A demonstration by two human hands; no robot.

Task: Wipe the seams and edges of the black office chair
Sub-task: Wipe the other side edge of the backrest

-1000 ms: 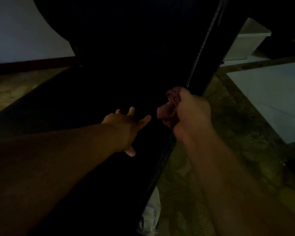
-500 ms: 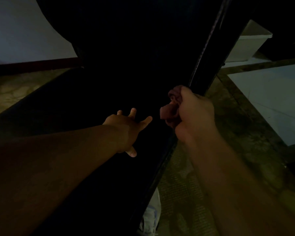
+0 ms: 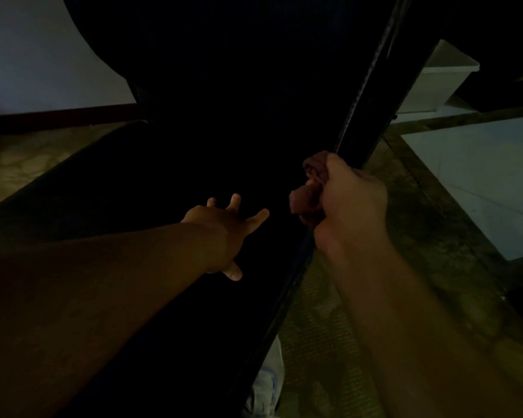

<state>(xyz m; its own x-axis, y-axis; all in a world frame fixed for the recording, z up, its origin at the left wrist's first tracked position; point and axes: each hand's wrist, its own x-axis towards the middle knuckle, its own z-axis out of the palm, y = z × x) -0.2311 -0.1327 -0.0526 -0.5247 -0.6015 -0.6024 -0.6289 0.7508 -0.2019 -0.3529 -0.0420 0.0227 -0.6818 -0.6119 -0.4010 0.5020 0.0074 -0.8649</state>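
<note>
The black office chair [image 3: 194, 131] fills the dim middle of the view, its seat and back almost lost in shadow. Its right edge [image 3: 372, 86] runs up as a dark glossy strip. My right hand [image 3: 351, 203] grips a bunched reddish-brown cloth [image 3: 308, 188] and holds it against the lower end of that edge. My left hand [image 3: 224, 230] lies flat on the seat with fingers spread, just left of the cloth.
A white bin [image 3: 435, 82] stands on the floor at the upper right, beyond the chair edge. A pale floor panel [image 3: 480, 176] lies to the right. Mottled floor [image 3: 329, 342] shows below my right arm, with a light shoe [image 3: 266, 384] at the chair's lower edge.
My right hand with the cloth has slid a little up along the chair's right edge. My left hand has stayed flat on the seat.
</note>
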